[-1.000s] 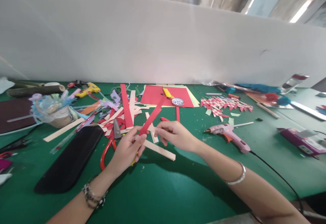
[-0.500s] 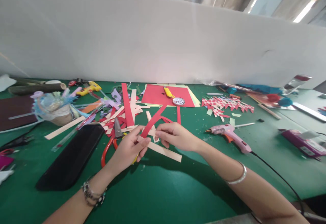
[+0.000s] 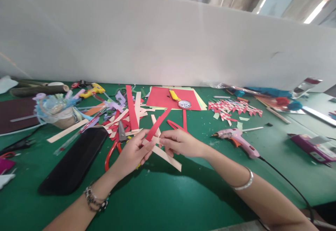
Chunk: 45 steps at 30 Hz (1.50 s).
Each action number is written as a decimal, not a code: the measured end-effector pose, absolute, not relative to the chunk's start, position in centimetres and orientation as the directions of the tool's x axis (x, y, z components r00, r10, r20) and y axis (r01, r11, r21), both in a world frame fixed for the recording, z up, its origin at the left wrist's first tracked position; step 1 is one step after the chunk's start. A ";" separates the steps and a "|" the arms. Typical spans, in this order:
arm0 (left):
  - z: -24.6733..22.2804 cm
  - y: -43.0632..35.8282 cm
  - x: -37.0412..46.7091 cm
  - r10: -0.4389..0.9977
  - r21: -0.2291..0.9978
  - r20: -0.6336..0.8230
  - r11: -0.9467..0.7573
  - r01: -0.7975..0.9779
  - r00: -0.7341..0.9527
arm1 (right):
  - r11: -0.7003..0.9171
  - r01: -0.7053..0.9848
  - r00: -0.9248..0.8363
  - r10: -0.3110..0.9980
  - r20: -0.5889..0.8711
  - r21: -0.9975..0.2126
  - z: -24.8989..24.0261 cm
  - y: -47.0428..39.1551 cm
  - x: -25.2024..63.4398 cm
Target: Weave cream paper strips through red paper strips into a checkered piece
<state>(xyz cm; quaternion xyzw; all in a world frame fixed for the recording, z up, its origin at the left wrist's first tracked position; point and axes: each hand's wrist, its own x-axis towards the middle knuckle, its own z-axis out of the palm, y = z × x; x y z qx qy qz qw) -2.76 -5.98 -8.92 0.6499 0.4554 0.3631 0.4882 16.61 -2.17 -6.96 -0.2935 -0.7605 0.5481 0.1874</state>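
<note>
Between thumb and fingers, my left hand pinches a red paper strip and a cream paper strip where they cross. The red one slants up to the right; the cream one slants down to the right. My right hand is closed at the crossing, its thumb and finger on a short cream end. Red-handled scissors lie just beyond my left hand, partly covered by it. Loose red and cream strips are heaped behind them.
A pink glue gun lies at right with its cable trailing. A black case is at left. Red sheets with a yellow cutter and a round tin of beads lie behind, near woven paper pieces.
The cream strip's free end has swung down and slightly left. The short cream end now lies across the base of the red strip, and my right fingers have shifted slightly.
</note>
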 end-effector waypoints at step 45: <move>-9.3 -6.0 -2.0 0.970 0.951 0.023 -0.096 0.293 0.243 | 0.014 -0.050 -0.431 0.902 0.034 -0.999 -8.8 -3.3 14.4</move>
